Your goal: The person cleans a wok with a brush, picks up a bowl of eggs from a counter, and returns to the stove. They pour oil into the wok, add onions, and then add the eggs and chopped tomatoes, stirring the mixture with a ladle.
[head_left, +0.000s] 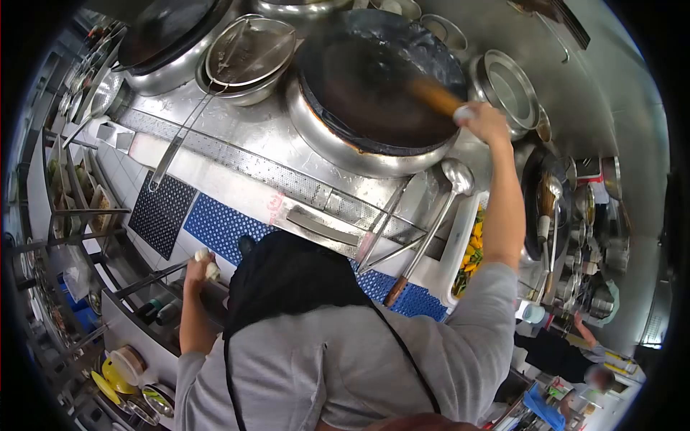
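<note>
R hand [487, 122] clenched on wooden handle [435, 96] of a tool reaching into the big dark wok [374, 86]; grip sits at the wok's right rim, handle angled up-left toward centre. Tool head blurred/hidden in steam, can't tell brush or ladle. Wok seated in steel ring on the stove deck [244, 136], centre-right of deck, front edge toward person.

L hand [203, 264] closed on something small & white, prob. a cloth or knob, near front-left edge of the station by a bar [144, 279]; can't tell which.

Around: ladle [445, 208] lying bowl-up just below wok's front-right rim, handle running down toward blue mat [223, 226]. Wire strainer [248, 47] resting in steel bowl, upper-left of wok, long handle trailing down-left over the perforated drain strip [237, 161]. Second wok [172, 36] at top-left corner. Tray of yellow/green cut veg [471, 248] at right edge, beside person's forearm. Another person [568, 352] bottom right, apart.

Judgement, doing this step well:
- keep wrist above rim, not over centre; steam rising.
- work tool in circles along wok wall, steady pressure; wok looks empty/dark so no spill risk, but can't confirm liquid.
- forearm passes over the ladle & veg tray: lift elbow, don't drag the sleeve.
- L hand anchored low helps balance at this reach.
</note>
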### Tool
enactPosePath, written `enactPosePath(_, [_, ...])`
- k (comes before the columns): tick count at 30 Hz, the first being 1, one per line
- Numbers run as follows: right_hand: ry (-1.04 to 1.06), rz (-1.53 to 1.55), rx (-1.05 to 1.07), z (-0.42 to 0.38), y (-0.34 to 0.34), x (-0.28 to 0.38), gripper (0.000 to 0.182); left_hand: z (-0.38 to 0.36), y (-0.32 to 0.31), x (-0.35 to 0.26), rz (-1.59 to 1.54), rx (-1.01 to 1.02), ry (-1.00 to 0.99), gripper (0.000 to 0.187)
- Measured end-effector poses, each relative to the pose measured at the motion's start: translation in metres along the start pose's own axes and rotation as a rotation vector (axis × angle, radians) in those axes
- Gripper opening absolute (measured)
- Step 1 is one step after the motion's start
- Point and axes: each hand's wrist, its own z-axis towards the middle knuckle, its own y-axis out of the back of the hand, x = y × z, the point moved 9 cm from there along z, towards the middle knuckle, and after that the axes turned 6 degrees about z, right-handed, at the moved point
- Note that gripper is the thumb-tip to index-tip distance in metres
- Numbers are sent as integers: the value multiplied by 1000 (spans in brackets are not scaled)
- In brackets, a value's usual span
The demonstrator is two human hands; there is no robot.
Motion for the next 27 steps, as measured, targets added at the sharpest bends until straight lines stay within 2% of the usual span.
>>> enactPosePath(1, [-117,-194,-292,0,27,-9,49,7,-1,-10,-14,26,-81,25])
enactPosePath(4, [-389,69,-785,-9,33,-8,50,34,6,-29,242,-41,-196,28])
enactPosePath(7, [-198,12,-506,32,-29,21,54,37,10,-40,270,-52,-179,27])
enactPosePath(8, [-199,150,-243,20,-48,52,56,18,11,-60,327,-63,-152,31])
enactPosePath(9, [-183,285,19,-2,-66,92,58,64,29,-15,292,-84,-175,37])
enactPosePath(11, [83,482,211,-21,-89,128,58,54,52,-19,414,-128,-125,43])
enactPosePath(12, [42,619,325,-32,-92,124,56,69,61,1,375,-15,-61,41])
enactPosePath(13, [-12,757,436,-39,-90,110,55,69,73,12,323,1,-34,40])
enactPosePath(14, [-42,690,450,-30,-79,61,53,69,85,23,282,25,-8,39])
enactPosePath(15, [-236,519,312,-36,-55,37,52,75,96,27,236,47,5,39])
enactPosePath(16, [-445,377,193,-47,-29,14,50,91,117,48,324,1,79,38])
enactPosePath(17, [-331,-38,-78,-26,-1,-21,50,101,130,66,286,19,105,39])
enactPosePath(18, [-424,10,-460,-48,21,-20,46,111,141,83,245,38,130,40])
enactPosePath(19, [-466,292,-539,-60,24,-7,44,114,150,83,206,56,153,41])
enactPosePath(20, [-501,580,-608,-70,21,7,42,117,167,89,316,-15,239,50])
enactPosePath(21, [-540,873,-663,-85,10,26,41,128,178,98,363,-11,224,47])
enactPosePath(23, [-401,1211,-551,-101,-6,109,38,171,196,125,463,-15,178,40])
enactPosePath(24, [-326,1374,-489,-111,-14,154,37,180,202,128,460,-38,192,43])
enactPosePath(25, [-220,1544,-407,-120,-25,202,36,192,206,124,478,24,143,48])
enactPosePath(27, [-62,1669,-239,-147,-43,308,41,138,214,26,633,79,106,45])
